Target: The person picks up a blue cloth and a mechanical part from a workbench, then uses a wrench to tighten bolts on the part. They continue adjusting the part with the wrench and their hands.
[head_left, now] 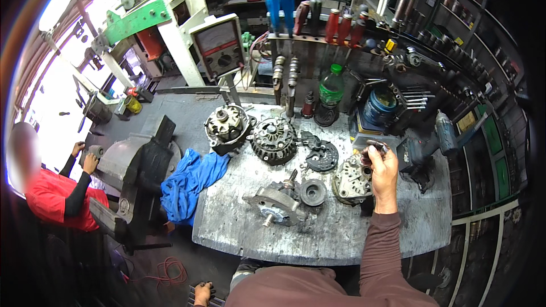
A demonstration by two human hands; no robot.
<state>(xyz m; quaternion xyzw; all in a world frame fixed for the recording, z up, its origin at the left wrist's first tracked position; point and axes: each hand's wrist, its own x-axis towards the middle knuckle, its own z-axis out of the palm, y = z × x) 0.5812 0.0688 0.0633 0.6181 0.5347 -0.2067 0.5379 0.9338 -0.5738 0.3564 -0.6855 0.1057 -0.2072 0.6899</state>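
Note:
My right hand (384, 173) is raised over the right part of the metal-topped bench (335, 244), its fingers closed on a small dark part (376, 148) whose kind I cannot make out. Directly beside and below it sits an alternator housing (348, 181). At the lower edge, away from the bench top, is my left hand (203, 294); how its fingers are set is unclear. An alternator rotor (276, 204) lies near the bench's middle, with a round grey pulley-like part (312, 192) by it. Behind them stand a black plastic cover (322, 156), a stator housing (273, 139) and another alternator half (225, 125).
A blue cloth (190, 185) hangs over the bench's left edge beside a large vise (136, 165). A person in red (60, 199) works there. At the back are a green bottle (331, 88), a blue tub (379, 108), screwdrivers (278, 11) and a meter (219, 45). A power drill (446, 133) lies right.

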